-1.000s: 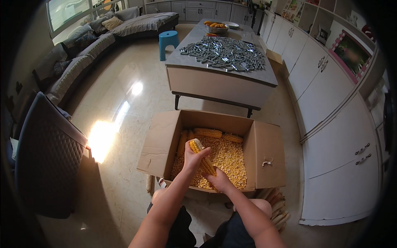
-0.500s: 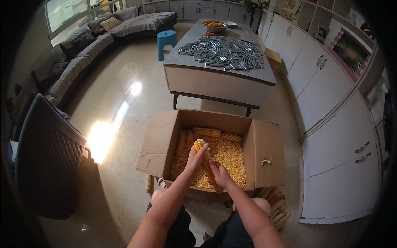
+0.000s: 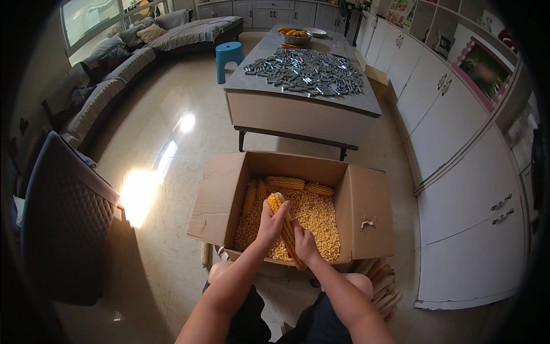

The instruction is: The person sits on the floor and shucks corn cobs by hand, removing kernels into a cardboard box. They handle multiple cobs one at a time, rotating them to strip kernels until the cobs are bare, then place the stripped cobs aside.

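Note:
An ear of corn (image 3: 290,239) slants over the open cardboard box, its pale upper tip pointing away from me. My left hand (image 3: 271,222) is wrapped round its upper part. Lower on the right side, my right hand (image 3: 305,243) is closed against the same ear, thumb pointing up along it; whether a small tool is also in this hand, I cannot make out. Beneath both hands, loose yellow kernels (image 3: 321,221) cover the bottom of the cardboard box (image 3: 371,215). Several whole ears (image 3: 285,182) lie along the box's far and left walls.
Stripped cobs (image 3: 385,286) are piled by the box's right near corner. Beyond the box stands a grey table (image 3: 358,106) with many small silvery cylinders (image 3: 309,71) and a metal bowl of corn (image 3: 295,39). A blue stool (image 3: 229,54), a dark chair (image 3: 69,223) and white cabinets (image 3: 470,229) surround it.
The ear has turned in my hands, showing more kernel rows toward me. My right hand has shifted slightly left, closer against it, and a pale strip beside the right thumb is no longer seen.

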Demonstrator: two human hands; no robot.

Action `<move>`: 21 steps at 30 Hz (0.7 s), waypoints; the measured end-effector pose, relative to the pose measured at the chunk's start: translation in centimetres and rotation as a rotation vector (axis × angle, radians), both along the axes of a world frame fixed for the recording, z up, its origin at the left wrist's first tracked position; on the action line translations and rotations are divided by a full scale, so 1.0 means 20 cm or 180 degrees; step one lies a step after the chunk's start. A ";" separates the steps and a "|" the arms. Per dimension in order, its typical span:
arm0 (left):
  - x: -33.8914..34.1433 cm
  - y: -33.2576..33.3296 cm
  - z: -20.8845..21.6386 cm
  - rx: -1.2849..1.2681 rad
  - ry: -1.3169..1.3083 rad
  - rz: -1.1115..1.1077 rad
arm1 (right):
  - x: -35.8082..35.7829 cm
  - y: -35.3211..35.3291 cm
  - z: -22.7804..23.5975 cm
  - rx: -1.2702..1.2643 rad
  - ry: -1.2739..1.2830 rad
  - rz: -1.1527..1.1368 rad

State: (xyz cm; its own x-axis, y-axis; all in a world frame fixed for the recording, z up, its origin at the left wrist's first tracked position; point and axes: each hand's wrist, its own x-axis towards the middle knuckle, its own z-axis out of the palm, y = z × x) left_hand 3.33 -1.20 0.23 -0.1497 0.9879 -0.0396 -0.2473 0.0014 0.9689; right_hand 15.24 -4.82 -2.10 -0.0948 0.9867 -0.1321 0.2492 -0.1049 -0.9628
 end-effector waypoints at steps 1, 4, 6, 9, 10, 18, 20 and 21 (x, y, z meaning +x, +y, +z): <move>0.00 -0.01 0.01 -0.0045 0.0023 -0.0005 | -0.01 0.00 0.00 -0.0004 -0.0004 -0.0068; 0.02 -0.01 0.03 0.0151 0.0212 0.0076 | -0.01 0.01 -0.02 -0.0209 0.0009 -0.0278; 0.03 -0.01 0.03 0.0255 0.0217 0.0103 | 0.01 0.03 -0.05 -0.0606 0.0054 -0.0418; 0.03 0.00 0.03 0.0185 -0.0010 0.0070 | 0.04 0.05 -0.05 -0.0922 0.0216 -0.0208; 0.02 0.00 0.03 0.0138 -0.0072 0.0086 | 0.03 0.05 0.03 -0.1152 0.0340 -0.0166; 0.05 -0.01 0.01 0.0174 0.0210 0.0033 | 0.04 0.06 -0.02 -0.1304 0.0389 -0.0037; 0.06 -0.02 0.01 0.0296 0.0257 0.0000 | 0.04 0.07 -0.05 -0.1090 0.0472 -0.0056; 0.06 -0.02 0.01 0.0216 0.0106 0.0044 | 0.05 0.08 -0.07 -0.0978 0.0509 -0.0077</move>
State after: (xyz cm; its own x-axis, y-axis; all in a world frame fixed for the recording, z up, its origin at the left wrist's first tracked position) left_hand 4.54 -1.63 0.40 -0.1634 0.9860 0.0325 -0.2146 -0.0677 0.9744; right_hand 16.24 -3.28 -3.57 -0.1152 0.9053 -0.4088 0.0916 -0.4001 -0.9119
